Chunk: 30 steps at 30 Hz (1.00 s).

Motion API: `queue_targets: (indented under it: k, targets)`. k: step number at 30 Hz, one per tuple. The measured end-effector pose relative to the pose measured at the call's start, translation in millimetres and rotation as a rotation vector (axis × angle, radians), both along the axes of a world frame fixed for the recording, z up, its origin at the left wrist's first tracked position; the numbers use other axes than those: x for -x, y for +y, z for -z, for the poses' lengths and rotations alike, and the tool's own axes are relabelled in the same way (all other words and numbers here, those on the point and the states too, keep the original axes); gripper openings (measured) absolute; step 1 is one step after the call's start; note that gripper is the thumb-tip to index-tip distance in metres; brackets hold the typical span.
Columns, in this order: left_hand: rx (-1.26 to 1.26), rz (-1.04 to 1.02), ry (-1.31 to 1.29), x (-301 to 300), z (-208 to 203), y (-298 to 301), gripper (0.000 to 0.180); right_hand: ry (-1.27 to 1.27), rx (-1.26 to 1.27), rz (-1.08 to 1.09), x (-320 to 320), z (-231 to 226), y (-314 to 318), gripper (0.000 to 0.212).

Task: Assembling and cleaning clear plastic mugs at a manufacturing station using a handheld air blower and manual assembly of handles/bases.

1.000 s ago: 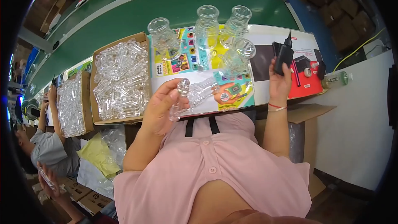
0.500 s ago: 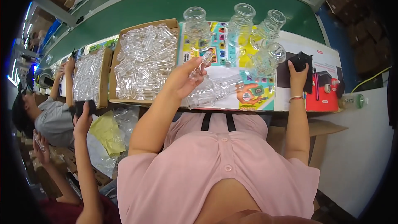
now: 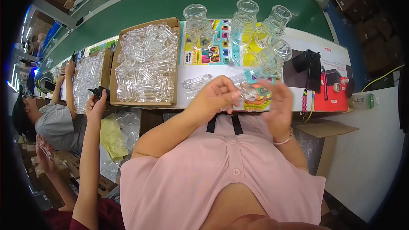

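Note:
My left hand (image 3: 218,97) is closed on a small clear tube-shaped piece (image 3: 248,94) and holds it in front of my chest, above the table's near edge. Just right of that piece is my right hand (image 3: 279,106), raised, fingers apart and slightly blurred, with nothing visible in it. Behind my left hand, more clear pieces (image 3: 197,81) lie on the printed sheet. An open cardboard box (image 3: 175,70) to the left is heaped with similar clear pieces (image 3: 147,66). A black device (image 3: 313,70) stands to the right, on a dark patch of the tabletop.
Several clear ribbed jars (image 3: 198,27) stand at the back of the printed sheet (image 3: 221,55). At right are a red printed panel (image 3: 330,100), a beaded cord (image 3: 304,101) and a clear bottle (image 3: 364,100). Left, a co-worker's hand (image 3: 97,102) holds a black tool (image 3: 99,91).
My right hand has let go of the black device and moved left beside my left hand. My left hand has moved right and nearer with the clear piece.

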<state>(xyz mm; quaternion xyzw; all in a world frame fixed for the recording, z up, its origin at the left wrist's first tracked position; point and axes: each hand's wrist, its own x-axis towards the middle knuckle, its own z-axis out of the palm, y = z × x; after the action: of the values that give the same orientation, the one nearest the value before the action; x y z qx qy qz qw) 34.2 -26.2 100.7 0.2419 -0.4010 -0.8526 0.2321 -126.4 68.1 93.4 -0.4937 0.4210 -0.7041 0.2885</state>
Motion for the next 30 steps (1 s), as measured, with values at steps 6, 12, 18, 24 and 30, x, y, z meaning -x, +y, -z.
queue_targets:
  k: [6, 12, 18, 24, 30]
  targets:
    - [0.650, -0.057, -0.233, -1.8, 2.3, -7.9, 0.022, -0.105, -0.110, -0.088, 7.8, 22.1, -4.8, 0.049]
    - [1.302, 0.388, -0.927, -27.1, 28.9, -60.3, 0.081, -0.604, -0.465, -0.220, 18.8, 56.7, 9.5, 0.027]
    - [1.261, 0.477, -1.007, -26.9, 28.4, -58.1, 0.078, -0.689, -0.711, -0.389, -5.2, 73.3, 8.1, 0.019]
    - [0.949, 0.166, -0.981, -29.0, 38.1, -38.0, 0.071, -0.723, -0.635, -0.435, -13.6, 80.6, -4.8, 0.019]
    - [0.309, 0.145, -0.231, -61.0, 26.5, -12.6, 0.078, -0.651, -0.517, -0.572, -0.9, 14.0, -5.3, 0.023]
